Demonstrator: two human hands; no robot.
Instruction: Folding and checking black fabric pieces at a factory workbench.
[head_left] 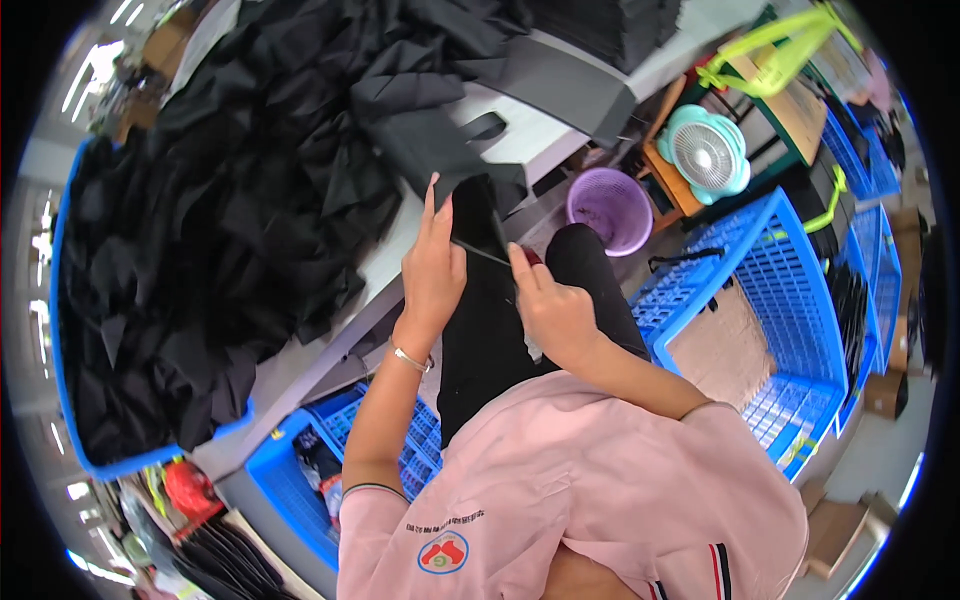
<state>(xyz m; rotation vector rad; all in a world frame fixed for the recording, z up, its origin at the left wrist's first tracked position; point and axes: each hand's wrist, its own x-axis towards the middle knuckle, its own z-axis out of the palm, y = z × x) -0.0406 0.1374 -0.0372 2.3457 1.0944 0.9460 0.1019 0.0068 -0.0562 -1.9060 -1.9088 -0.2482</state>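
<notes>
Over my lap, a flat black fabric piece [477, 222] with a thin straight lower edge stretches between both hands. At its left side, my left hand [434, 262] has the index finger pointing up and the other fingers closed against the edge. My right hand [553, 310] pinches the lower right corner between thumb and fingers. A small dark red thing [532, 257] shows behind the right fingers; its kind I cannot make out. Just beyond the hands, a black fabric bag [425, 145] with a strap loop lies at the table edge.
A large heap of black fabric pieces [220, 200] covers the table [390, 250] at the left. On the right are a purple basket [611, 208], a turquoise fan [703, 152] and a blue crate [800, 290]. Another blue crate [290, 480] stands lower left.
</notes>
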